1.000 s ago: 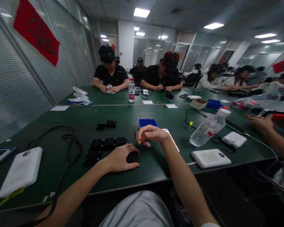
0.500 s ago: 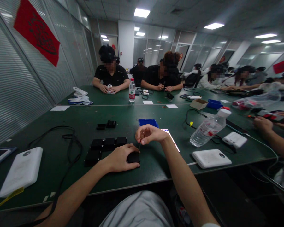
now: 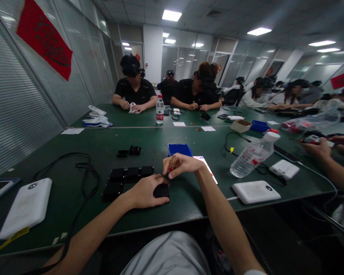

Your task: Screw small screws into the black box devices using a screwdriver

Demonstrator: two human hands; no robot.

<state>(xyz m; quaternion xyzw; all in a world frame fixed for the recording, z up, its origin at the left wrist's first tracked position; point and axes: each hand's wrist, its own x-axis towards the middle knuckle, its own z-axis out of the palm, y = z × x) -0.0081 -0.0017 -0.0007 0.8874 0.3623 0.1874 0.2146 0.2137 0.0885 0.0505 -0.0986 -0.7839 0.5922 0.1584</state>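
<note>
My left hand (image 3: 145, 191) grips a small black box (image 3: 161, 193) on the green table, thumb on the near side and fingers across the far side. Just above the box's far right corner, my right hand (image 3: 182, 165) is closed around a screwdriver (image 3: 172, 161) with a clear amber handle. The handle tilts up, and its shaft points down toward the box; whether the tip touches is hard to tell. Beside my left hand stand several similar black boxes (image 3: 132, 174). Farther back lie small black parts (image 3: 135, 150). A blue tray (image 3: 179, 149) sits behind my right hand.
A lit phone (image 3: 208, 168) lies partly behind my right forearm. To the right are a tilted water bottle (image 3: 253, 154) and a white power bank (image 3: 256, 191). Another white power bank (image 3: 27, 206) and a black cable (image 3: 87, 168) occupy the left. A co-worker's hands (image 3: 322, 149) are at the far right.
My right fingers have shifted on the screwdriver, and its handle leans more to the right. My left hand and the box stay put. The co-worker's hands at right have moved.
</note>
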